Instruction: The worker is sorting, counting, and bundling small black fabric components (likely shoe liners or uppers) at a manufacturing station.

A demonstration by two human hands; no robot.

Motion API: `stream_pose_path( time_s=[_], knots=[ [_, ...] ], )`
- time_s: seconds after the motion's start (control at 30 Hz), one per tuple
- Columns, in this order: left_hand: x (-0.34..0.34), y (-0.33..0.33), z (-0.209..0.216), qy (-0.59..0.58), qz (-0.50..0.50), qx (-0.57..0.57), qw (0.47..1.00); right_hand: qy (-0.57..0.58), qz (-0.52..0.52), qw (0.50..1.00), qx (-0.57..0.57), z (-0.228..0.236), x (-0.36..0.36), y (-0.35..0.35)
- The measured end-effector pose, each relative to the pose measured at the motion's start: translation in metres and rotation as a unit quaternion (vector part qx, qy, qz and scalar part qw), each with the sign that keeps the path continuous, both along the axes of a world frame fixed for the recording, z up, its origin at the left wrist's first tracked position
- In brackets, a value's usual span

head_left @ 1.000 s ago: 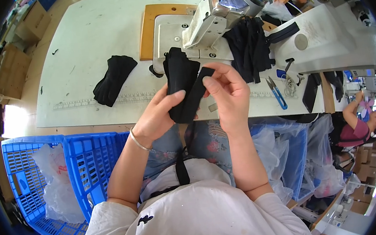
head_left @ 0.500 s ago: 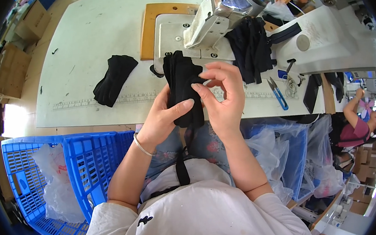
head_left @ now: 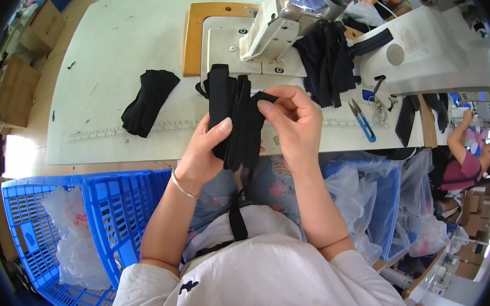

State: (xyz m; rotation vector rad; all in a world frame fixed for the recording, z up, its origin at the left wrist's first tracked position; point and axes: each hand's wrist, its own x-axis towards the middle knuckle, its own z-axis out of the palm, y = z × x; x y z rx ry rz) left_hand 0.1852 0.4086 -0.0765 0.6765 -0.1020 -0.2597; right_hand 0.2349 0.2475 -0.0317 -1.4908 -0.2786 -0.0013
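Spreading black strips (head_left: pixel 237 124) at twelve o'clock, over the near edge of the counter (head_left: pixel 113 48), the left hand (head_left: pixel 201 150) curls round them while the right hand (head_left: pixel 296 120) pinches one end. Handling looks partway: these splay loosely; a neater black pile (head_left: pixel 150 103) lies at ten o'clock.

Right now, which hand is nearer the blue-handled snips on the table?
Right. The right hand is just left of the snips, pinching a black strip's end; the left hand is farther left, gripping the bundle of black strips.
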Motion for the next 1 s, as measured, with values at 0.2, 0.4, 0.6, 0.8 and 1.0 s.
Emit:
stream_pose_path(
  time_s=[0.2, 0.4, 0.6, 0.8, 1.0],
  knots=[
    [0.0, -0.006, 0.013, 0.083, 0.061, 0.0, 0.995, -0.014, 0.025, 0.999, -0.021, -0.001, 0.005, -0.006],
    [0.005, 0.0, -0.005, 0.104, 0.031, -0.086, 0.99, 0.081, 0.078, 0.989, 0.095, -0.008, 0.013, -0.014],
    [0.006, 0.002, -0.014, 0.098, 0.036, -0.168, 0.98, 0.274, 0.114, 0.898, 0.325, -0.018, 0.029, -0.033],
    [0.006, 0.001, 0.0, 0.073, 0.009, -0.129, 0.989, 0.236, 0.062, 0.945, 0.217, -0.023, 0.029, -0.028],
    [0.009, 0.0, 0.001, 0.128, 0.069, -0.1, 0.984, -0.098, -0.114, 0.967, -0.207, -0.028, 0.041, -0.037]
  ],
)
